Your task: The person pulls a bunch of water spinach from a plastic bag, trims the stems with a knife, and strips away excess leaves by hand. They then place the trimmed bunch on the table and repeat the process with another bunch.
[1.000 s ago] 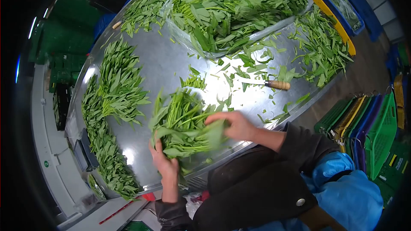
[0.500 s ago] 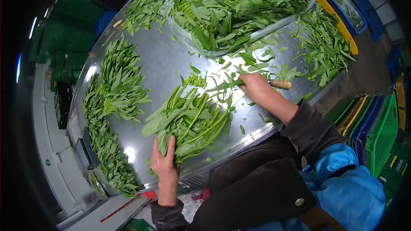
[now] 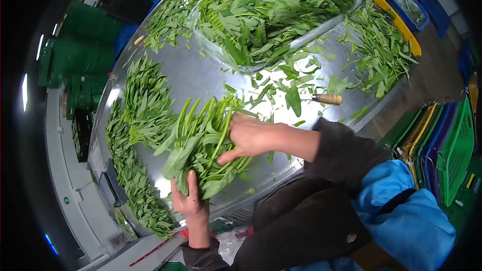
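A bunch of leafy green stalks (image 3: 201, 145) is held between both hands near the front of the metal table (image 3: 191, 73). My left hand (image 3: 190, 198) is closed round its lower leafy side, with the thumb up over the leaves. From the right, my right hand (image 3: 251, 135) grips the stalks, its fingertips partly hidden among them. A knife with a wooden handle (image 3: 329, 99) lies on the table, its blade partly covered by loose leaves. Cut leaves and stem bits (image 3: 293, 98) are scattered beside it.
A large plastic-lined heap of greens (image 3: 281, 10) fills the far side. More bunches (image 3: 145, 105) lie along the left edge, and loose greens (image 3: 379, 50) lie by a yellow crate rim (image 3: 394, 15). Coloured crates (image 3: 452, 145) stand at the right, off the table.
My right hand has moved left from the loose leaves near the knife onto the bunch. My left hand still holds the bunch. The view has shifted slightly.
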Demonstrator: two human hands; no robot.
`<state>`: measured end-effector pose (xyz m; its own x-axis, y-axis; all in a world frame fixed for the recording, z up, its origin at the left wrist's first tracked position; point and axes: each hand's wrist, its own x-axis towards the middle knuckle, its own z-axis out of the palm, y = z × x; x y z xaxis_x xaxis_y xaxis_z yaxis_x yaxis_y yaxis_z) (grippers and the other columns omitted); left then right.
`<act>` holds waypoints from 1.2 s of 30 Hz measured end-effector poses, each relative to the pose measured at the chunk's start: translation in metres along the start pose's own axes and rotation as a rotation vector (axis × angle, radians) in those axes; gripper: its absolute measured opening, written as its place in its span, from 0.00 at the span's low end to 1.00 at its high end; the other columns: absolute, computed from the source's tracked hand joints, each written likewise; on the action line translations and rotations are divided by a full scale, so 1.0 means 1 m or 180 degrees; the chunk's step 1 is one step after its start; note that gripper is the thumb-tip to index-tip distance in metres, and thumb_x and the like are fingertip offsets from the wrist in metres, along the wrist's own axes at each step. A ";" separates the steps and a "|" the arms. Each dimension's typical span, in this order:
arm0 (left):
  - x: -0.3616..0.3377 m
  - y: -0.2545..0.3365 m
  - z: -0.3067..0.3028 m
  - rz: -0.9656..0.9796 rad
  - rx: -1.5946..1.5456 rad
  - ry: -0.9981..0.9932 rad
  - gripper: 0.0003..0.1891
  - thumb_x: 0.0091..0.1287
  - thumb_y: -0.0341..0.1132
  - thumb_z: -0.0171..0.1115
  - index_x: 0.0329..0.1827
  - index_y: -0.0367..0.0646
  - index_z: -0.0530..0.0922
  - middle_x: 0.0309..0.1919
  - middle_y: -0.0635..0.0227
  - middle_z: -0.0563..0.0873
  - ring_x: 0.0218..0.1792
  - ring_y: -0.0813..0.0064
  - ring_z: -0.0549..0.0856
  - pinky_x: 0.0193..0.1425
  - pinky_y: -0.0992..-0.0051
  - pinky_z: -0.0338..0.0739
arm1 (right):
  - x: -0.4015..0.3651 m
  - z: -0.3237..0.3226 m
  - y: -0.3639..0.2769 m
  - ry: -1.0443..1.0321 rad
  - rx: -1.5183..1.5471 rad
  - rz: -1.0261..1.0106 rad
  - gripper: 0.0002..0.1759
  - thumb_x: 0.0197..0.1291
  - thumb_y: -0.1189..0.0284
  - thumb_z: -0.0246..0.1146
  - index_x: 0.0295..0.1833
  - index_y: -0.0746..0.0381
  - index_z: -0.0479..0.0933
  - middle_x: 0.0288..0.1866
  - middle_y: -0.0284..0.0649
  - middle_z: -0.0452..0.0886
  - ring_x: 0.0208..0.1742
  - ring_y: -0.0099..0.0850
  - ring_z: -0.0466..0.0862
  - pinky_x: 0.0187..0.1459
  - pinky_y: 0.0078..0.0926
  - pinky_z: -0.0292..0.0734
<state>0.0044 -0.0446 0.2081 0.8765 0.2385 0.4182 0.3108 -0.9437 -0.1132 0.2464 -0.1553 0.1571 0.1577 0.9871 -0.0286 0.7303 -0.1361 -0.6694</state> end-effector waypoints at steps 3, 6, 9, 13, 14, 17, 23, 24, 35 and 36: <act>-0.003 -0.005 0.002 0.0002 -0.0022 -0.0013 0.34 0.44 0.29 0.73 0.61 0.49 0.77 0.56 0.40 0.74 0.49 0.43 0.81 0.47 0.60 0.79 | 0.013 0.021 0.011 -0.0276 0.2223 -0.0537 0.29 0.62 0.53 0.61 0.55 0.68 0.74 0.50 0.50 0.79 0.53 0.42 0.77 0.59 0.41 0.70; -0.010 -0.006 -0.001 -0.0234 -0.0292 -0.0202 0.34 0.44 0.28 0.72 0.61 0.47 0.76 0.54 0.44 0.77 0.51 0.43 0.80 0.48 0.60 0.79 | 0.004 0.030 0.018 -0.0384 0.3505 0.0389 0.22 0.64 0.58 0.60 0.56 0.63 0.74 0.46 0.42 0.81 0.47 0.37 0.80 0.54 0.39 0.74; -0.009 -0.007 -0.005 -0.0126 -0.0313 0.0140 0.35 0.45 0.28 0.72 0.63 0.47 0.74 0.54 0.48 0.78 0.52 0.44 0.79 0.48 0.60 0.79 | -0.003 0.054 0.036 0.0422 0.5369 0.1581 0.16 0.65 0.62 0.59 0.54 0.59 0.75 0.45 0.37 0.80 0.42 0.32 0.81 0.47 0.32 0.77; -0.029 -0.018 -0.004 -0.0216 -0.0408 0.0198 0.31 0.46 0.28 0.73 0.59 0.49 0.77 0.56 0.43 0.75 0.47 0.46 0.82 0.47 0.61 0.79 | -0.023 -0.011 0.097 -0.0488 0.3383 0.2106 0.23 0.62 0.56 0.60 0.53 0.63 0.73 0.46 0.41 0.80 0.40 0.35 0.82 0.45 0.33 0.77; -0.030 -0.018 -0.005 -0.0199 -0.0374 0.0146 0.30 0.46 0.27 0.72 0.57 0.49 0.78 0.55 0.43 0.76 0.47 0.47 0.82 0.47 0.61 0.79 | -0.028 -0.027 0.104 -0.0685 0.2883 0.2203 0.25 0.61 0.55 0.61 0.53 0.64 0.73 0.47 0.42 0.80 0.40 0.36 0.82 0.44 0.33 0.77; -0.029 -0.019 -0.007 -0.0020 -0.0235 0.0106 0.28 0.46 0.25 0.70 0.56 0.51 0.80 0.54 0.44 0.77 0.45 0.47 0.83 0.45 0.62 0.79 | -0.041 -0.041 0.073 0.0253 -0.0315 0.0856 0.34 0.58 0.50 0.62 0.57 0.70 0.70 0.55 0.53 0.76 0.52 0.46 0.79 0.53 0.41 0.73; -0.017 -0.011 -0.008 0.0378 -0.0222 0.0128 0.25 0.48 0.25 0.67 0.52 0.53 0.82 0.51 0.46 0.79 0.44 0.49 0.82 0.44 0.62 0.78 | -0.012 -0.010 0.008 0.0570 0.1189 0.0288 0.61 0.46 0.44 0.70 0.73 0.73 0.47 0.55 0.61 0.73 0.56 0.50 0.76 0.58 0.40 0.71; -0.015 -0.009 -0.008 0.0400 -0.0226 0.0140 0.25 0.48 0.25 0.67 0.52 0.53 0.82 0.51 0.46 0.79 0.44 0.49 0.82 0.44 0.62 0.78 | -0.009 -0.016 -0.005 0.0177 0.1185 0.0390 0.64 0.45 0.44 0.70 0.74 0.72 0.44 0.53 0.60 0.74 0.54 0.50 0.77 0.57 0.40 0.72; -0.033 -0.009 -0.019 0.0330 -0.0399 0.0145 0.24 0.48 0.25 0.69 0.50 0.54 0.81 0.50 0.46 0.79 0.38 0.50 0.82 0.37 0.62 0.77 | -0.026 -0.030 0.095 0.0239 -0.0075 0.0954 0.25 0.58 0.63 0.68 0.58 0.64 0.75 0.41 0.41 0.84 0.43 0.31 0.83 0.44 0.31 0.77; -0.033 -0.011 -0.021 0.0336 -0.0400 0.0146 0.24 0.48 0.25 0.69 0.50 0.54 0.81 0.50 0.46 0.79 0.38 0.50 0.82 0.37 0.62 0.77 | -0.024 -0.035 0.088 0.0244 -0.0074 0.0957 0.25 0.58 0.63 0.68 0.58 0.64 0.75 0.41 0.41 0.84 0.43 0.31 0.83 0.44 0.31 0.77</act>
<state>-0.0359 -0.0465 0.2142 0.8833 0.1284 0.4509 0.1669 -0.9849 -0.0464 0.3297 -0.1942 0.1251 0.4181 0.8931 -0.1662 0.6582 -0.4239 -0.6222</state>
